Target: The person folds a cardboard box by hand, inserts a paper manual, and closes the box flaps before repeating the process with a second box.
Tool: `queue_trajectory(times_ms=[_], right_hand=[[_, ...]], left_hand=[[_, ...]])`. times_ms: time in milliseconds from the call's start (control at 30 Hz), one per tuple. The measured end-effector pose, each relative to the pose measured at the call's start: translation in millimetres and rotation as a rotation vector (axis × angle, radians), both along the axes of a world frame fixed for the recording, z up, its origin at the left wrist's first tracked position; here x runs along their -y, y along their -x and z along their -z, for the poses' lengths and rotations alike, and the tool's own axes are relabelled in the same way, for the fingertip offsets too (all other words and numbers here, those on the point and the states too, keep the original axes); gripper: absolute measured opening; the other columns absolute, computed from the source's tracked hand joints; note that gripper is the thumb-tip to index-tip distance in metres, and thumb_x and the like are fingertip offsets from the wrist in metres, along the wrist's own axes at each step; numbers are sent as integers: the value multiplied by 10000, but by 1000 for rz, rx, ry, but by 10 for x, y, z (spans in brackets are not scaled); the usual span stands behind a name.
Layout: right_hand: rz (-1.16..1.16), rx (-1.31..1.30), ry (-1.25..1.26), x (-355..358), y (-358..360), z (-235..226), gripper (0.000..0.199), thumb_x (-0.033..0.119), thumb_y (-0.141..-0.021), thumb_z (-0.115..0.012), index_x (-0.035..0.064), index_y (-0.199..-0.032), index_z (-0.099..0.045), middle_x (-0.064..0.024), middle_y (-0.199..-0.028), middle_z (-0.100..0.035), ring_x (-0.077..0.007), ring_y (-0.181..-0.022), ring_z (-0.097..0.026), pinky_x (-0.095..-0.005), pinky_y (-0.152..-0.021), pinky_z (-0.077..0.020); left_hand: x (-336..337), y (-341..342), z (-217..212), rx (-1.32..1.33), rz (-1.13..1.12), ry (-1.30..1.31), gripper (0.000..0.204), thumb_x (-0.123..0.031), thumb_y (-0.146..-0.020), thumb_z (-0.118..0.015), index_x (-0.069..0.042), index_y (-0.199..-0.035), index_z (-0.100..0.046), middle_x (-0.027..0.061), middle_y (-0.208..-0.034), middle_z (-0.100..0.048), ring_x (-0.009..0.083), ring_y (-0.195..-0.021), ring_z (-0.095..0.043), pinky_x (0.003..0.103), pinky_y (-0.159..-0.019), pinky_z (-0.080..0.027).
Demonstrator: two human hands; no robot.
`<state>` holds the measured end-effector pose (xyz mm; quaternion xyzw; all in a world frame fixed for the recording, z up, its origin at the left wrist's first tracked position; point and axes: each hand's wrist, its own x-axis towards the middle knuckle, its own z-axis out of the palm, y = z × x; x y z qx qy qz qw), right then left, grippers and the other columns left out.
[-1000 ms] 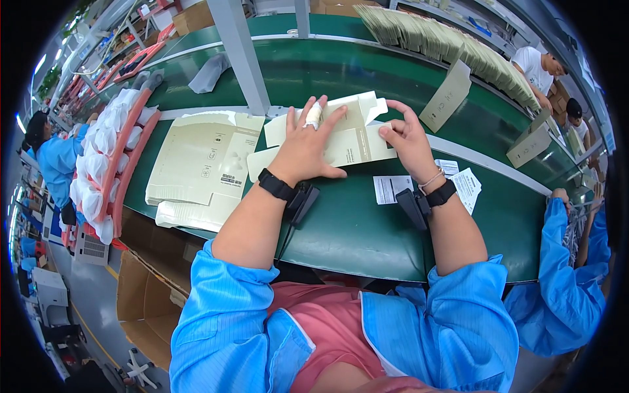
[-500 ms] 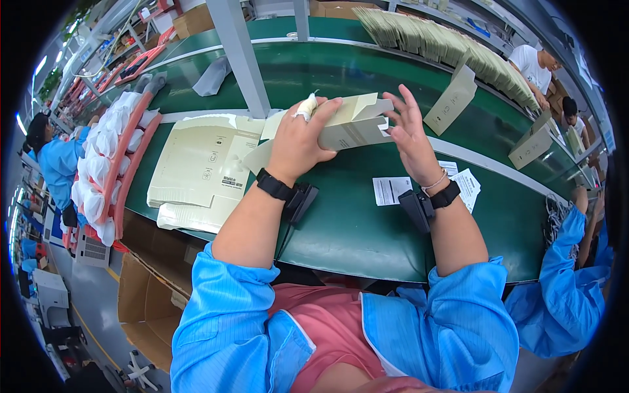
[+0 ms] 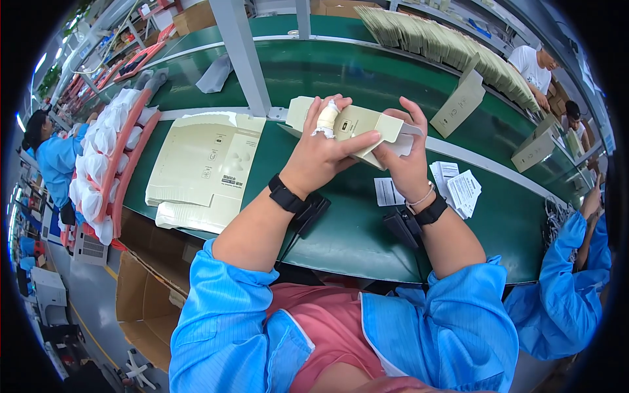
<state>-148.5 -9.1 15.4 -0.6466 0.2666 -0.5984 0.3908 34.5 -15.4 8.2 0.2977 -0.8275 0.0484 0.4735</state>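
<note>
Above the green bench, a pale cream cardboard box (image 3: 357, 123) is held between both hands. My left hand (image 3: 322, 145), one finger wrapped in white tape, grips its left part from above with the thumb along the near side. At the box's right end, my right hand (image 3: 407, 150) closes on the end flaps, its thumb under the near corner. Part of the box is hidden behind the fingers. A stack of flat cream box blanks (image 3: 196, 164) lies left of my left hand. Printed paper slips (image 3: 464, 191) rest to the right of my right hand, with another slip (image 3: 388, 192) beneath it.
A grey post (image 3: 241, 59) rises beyond the blanks. Formed boxes (image 3: 458, 105) stand on the green conveyor (image 3: 367, 72). Red trays of white-wrapped items (image 3: 108, 164) are at left, above an open brown carton (image 3: 147, 308). A co-worker's blue sleeve (image 3: 557, 288) is close at right.
My right hand has moved from open beside the box to gripping its right-end flaps. The box has turned in my left hand, its right end now lower and nearer.
</note>
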Motion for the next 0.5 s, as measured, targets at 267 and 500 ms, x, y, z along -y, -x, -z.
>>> queue_trajectory(times_ms=[267,500], right_hand=[[15,-48,-36,-21,-12,-1,790,-1,-764,-676,136,-1407,-238,-101,-1224,-478,-201,-1125,-505,-330,-961,-440],[-71,-82,36,59,18,91,865,81,-778,-705,142,-1445,-159,-130,-1281,-462,-239,-1188,-480,-359,-1007,-407]], left_hand=[[-28,-27,-56,-8,61,-88,778,-47,-534,-809,-389,-1196,-586,165,-1280,-486,356,-1219,-444,556,-1071,-265],[-29,-2,-33,31,45,-42,735,-36,-533,-804,-355,-1162,-597,165,-1289,-477,354,-1218,-450,553,-1071,-270]])
